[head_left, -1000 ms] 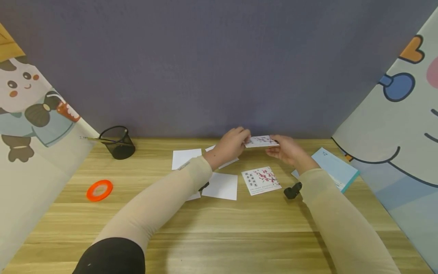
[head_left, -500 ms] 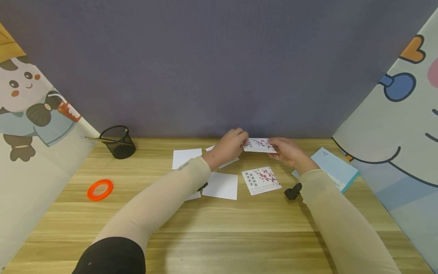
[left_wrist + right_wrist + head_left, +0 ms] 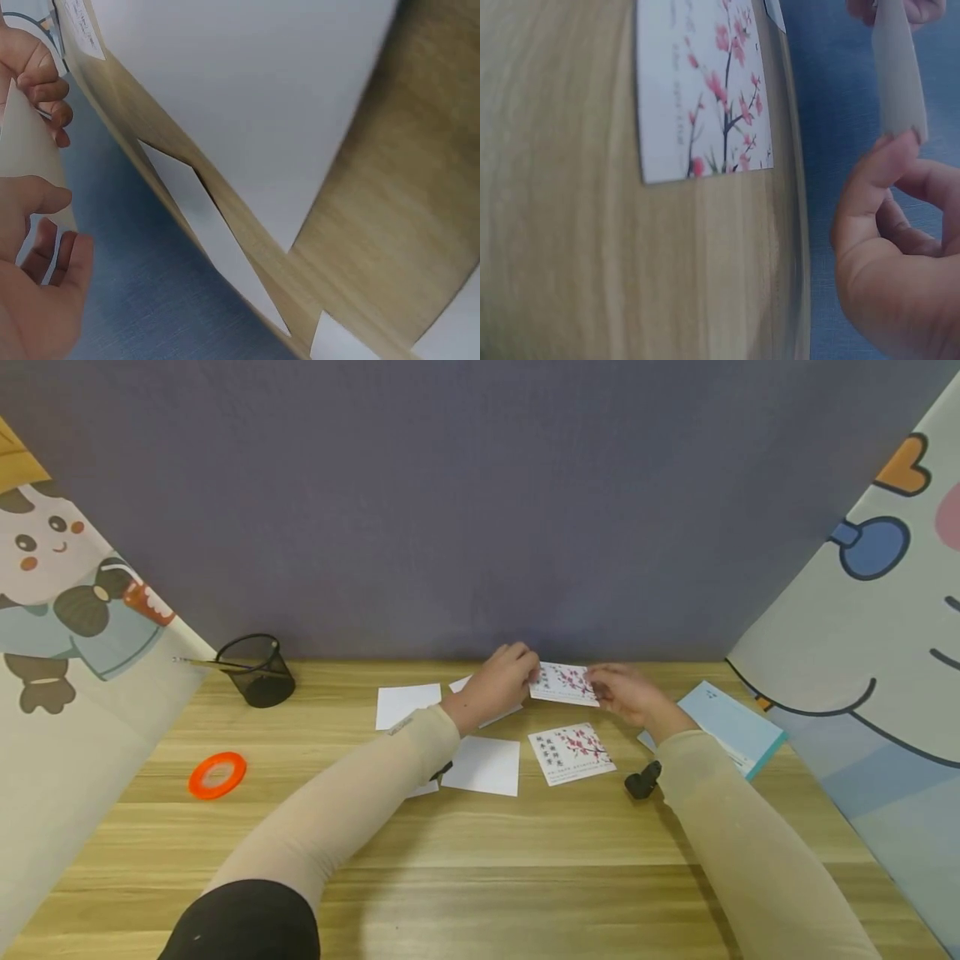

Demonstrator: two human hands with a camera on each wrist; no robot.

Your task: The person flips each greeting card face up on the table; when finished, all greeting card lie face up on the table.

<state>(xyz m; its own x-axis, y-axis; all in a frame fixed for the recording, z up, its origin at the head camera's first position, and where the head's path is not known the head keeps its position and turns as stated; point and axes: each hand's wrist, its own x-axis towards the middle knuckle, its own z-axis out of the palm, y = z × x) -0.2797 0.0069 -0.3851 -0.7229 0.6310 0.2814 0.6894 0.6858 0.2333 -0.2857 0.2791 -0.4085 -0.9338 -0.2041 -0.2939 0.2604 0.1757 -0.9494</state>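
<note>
Near edge of the counter: bare wood, both sleeved forearms crossing it.

Mid counter: 1 blossom-print card lies flat, face up, already laid down by the look of it. To its left, blank white cards: 4 can be made out in the head view, 1 in front, 1 partly under the left forearm, 2 farther back, 1 of them half hidden by the left hand. 1 small black object sits just right of the flat printed card, beside the right forearm. 1 orange ring lies well apart at far left. 1 pale blue booklet lies at the right.

Farther back: the left hand and right hand hold 1 second blossom-print card between them, raised off the counter and tilted. Fingers of each hand pinch an opposite short edge; the right wrist view shows the thumb pressed to the card's edge.

Judgement: the held card is not yet set down; 1 printed card is placed, this 1 remains in hand.

Far: 1 black mesh pen cup at the back left, against the wall.
</note>
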